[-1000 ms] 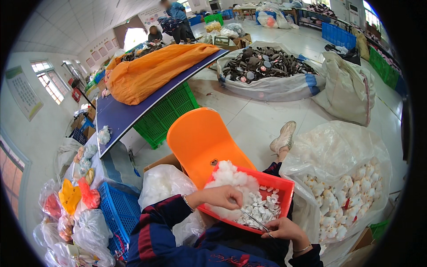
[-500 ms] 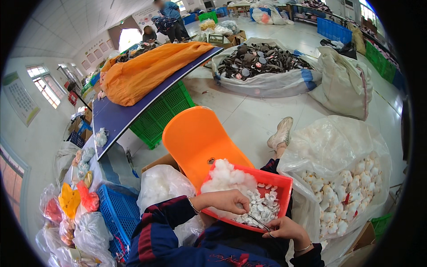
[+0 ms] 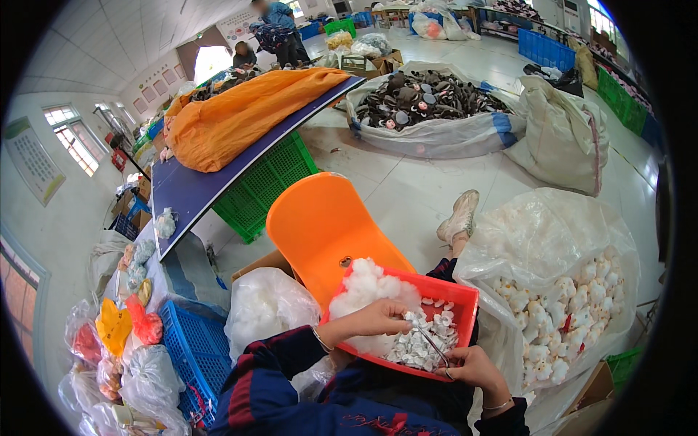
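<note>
My right hand (image 3: 474,366) holds slim metal forceps (image 3: 435,347) near the right front edge of a red tray (image 3: 467,305). Their shaft slants up and left over a heap of small white pieces (image 3: 422,352). Above that heap, my left hand (image 3: 374,318) is closed in a pinch; whatever sits between its fingertips is too small to make out. White fluffy stuffing (image 3: 367,287) fills the tray's left part, just beyond the left hand. The tray rests at my lap, against an orange chair (image 3: 327,225).
At right stands a clear plastic bag (image 3: 542,218) of small white plush pieces (image 3: 552,320). A bag of stuffing (image 3: 265,305) and a blue crate (image 3: 193,349) are at left. Beyond are a blue-topped table (image 3: 189,196), a green crate (image 3: 269,185) and a sack of dark plush pieces (image 3: 429,138).
The forceps have swung from pointing at my left fingertips to a steeper slant over the white pieces. My left hand has shifted slightly up; the right has turned a little.
</note>
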The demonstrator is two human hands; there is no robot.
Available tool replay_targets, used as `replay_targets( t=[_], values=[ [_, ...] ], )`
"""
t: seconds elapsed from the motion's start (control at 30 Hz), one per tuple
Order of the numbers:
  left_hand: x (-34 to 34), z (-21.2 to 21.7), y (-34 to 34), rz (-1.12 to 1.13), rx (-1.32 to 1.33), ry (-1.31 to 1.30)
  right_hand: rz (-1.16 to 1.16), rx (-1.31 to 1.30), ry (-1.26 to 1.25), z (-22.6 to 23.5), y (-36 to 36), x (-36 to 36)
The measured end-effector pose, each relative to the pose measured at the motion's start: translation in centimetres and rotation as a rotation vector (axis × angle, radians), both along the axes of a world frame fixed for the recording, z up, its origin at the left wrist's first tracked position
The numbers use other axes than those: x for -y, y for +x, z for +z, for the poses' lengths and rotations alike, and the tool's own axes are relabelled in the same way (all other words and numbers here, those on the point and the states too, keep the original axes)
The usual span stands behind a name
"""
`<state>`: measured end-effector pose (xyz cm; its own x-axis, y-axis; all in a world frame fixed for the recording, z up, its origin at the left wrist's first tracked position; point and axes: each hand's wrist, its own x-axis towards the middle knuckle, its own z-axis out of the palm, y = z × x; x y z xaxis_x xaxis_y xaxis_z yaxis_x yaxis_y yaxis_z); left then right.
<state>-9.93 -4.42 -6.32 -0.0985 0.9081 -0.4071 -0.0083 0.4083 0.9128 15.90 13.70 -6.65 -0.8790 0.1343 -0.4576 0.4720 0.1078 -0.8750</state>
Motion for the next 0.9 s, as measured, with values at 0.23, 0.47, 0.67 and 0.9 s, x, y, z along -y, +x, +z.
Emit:
replay_targets(
  t=[0.23,0.47,0.67,0.9],
  values=[
    [-1.6,-1.2,3.1,0.506,0.236,0.126,-0.121,-0.298,0.468,-1.4,-0.7,1.4],
    [-0.7,-1.8,3.7,0.569,0.393,0.12,-0.103,-0.365,0.754,-1.6,-0.2,2.1],
    [-1.0,-1.7,3.9,0.6,0.363,0.11,-0.165,-0.325,0.874,-1.5,0.2,2.2],
    [-1.4,-1.2,4.4,0.633,0.043,0.097,-0.143,-0.351,0.716,-1.9,0.6,1.3]
  ],
)
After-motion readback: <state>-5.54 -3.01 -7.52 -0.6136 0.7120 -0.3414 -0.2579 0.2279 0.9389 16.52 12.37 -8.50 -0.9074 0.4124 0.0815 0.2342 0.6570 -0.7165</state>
